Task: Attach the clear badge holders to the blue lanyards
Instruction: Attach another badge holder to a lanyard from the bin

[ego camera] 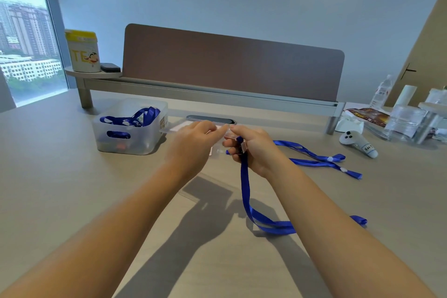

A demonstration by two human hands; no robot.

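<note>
Because the clip has to meet the slot in the holder, we keep both hands raised together over the middle of the table (60,189). Our right hand (254,150) is closed around the clip end of a blue lanyard (244,176), whose strap trails down toward 5 o'clock. Our left hand (193,145) pinches the clear badge holder (226,132) at its edge, presumably to steady it. Spare lanyards (321,159) lie at 3 o'clock within reach; the bin (145,138) at 10 o'clock holds more.

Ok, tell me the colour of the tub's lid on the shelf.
Yellow lid on a white tub, clearest in the head view.
</note>
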